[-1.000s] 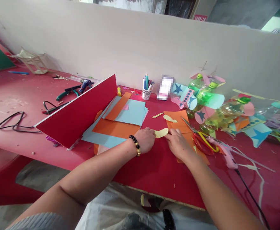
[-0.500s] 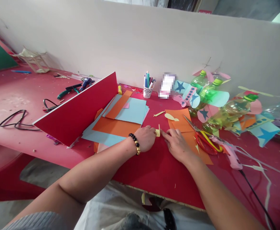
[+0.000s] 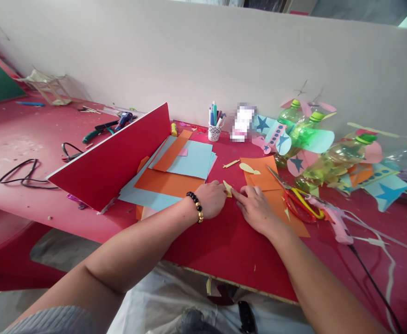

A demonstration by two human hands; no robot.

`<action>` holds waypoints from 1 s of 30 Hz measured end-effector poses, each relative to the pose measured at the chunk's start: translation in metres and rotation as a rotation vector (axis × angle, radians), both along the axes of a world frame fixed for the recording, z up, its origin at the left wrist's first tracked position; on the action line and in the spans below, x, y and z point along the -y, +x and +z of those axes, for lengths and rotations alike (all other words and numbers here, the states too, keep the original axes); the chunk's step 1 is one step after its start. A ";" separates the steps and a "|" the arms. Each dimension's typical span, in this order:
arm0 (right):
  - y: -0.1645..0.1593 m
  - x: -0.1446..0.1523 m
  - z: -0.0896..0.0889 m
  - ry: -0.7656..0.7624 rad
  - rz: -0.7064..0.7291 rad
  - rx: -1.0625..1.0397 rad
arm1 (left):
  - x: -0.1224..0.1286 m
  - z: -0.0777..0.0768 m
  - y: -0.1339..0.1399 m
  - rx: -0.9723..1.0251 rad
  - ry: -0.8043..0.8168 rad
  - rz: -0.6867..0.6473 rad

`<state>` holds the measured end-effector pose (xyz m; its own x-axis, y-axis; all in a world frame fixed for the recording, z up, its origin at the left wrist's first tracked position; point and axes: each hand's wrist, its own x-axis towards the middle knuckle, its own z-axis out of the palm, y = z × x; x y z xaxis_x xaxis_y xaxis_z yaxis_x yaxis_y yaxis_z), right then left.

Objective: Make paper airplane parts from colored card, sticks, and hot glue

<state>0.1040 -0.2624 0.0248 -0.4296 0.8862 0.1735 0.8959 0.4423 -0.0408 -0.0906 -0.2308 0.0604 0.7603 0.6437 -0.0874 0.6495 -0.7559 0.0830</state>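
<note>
A small pale yellow paper piece (image 3: 227, 188) sits on the red board between my hands, one pointed part standing up. My left hand (image 3: 212, 200), wearing a beaded bracelet (image 3: 196, 207), has its fingers closed on the piece's left side. From the right, my right hand (image 3: 258, 209) reaches in with its index fingertip at the piece's right edge. Its fingers are extended and loosely bent, resting near the board. Just beyond, orange paper (image 3: 270, 180) bears a pale yellow leaf-like cutout (image 3: 249, 169). A thin yellow strip (image 3: 231, 163) lies to its left.
Scissors (image 3: 302, 204) and a pink glue gun (image 3: 335, 222) with its cord lie at right. Decorated plastic bottles (image 3: 332, 160) crowd behind them. Blue paper sheets (image 3: 198, 160) are stacked at left beside an upright red panel (image 3: 120, 160). A pen cup (image 3: 214, 133) stands near the wall.
The yellow paper piece has changed its angle: its upright part now leans left and shows a pointed face. Both hands have barely moved.
</note>
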 end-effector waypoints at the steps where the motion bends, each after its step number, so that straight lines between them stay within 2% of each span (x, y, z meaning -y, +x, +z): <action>1: 0.000 0.000 0.001 -0.002 -0.001 0.003 | 0.000 0.000 0.000 0.001 0.001 -0.004; 30: -0.031 0.010 0.012 0.023 -0.094 0.143 | -0.006 -0.001 -0.003 0.009 0.012 -0.036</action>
<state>0.0731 -0.2728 0.0367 -0.3669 0.9201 0.1374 0.9293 0.3557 0.0997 -0.0933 -0.2251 0.0593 0.7835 0.6171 -0.0732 0.6214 -0.7795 0.0794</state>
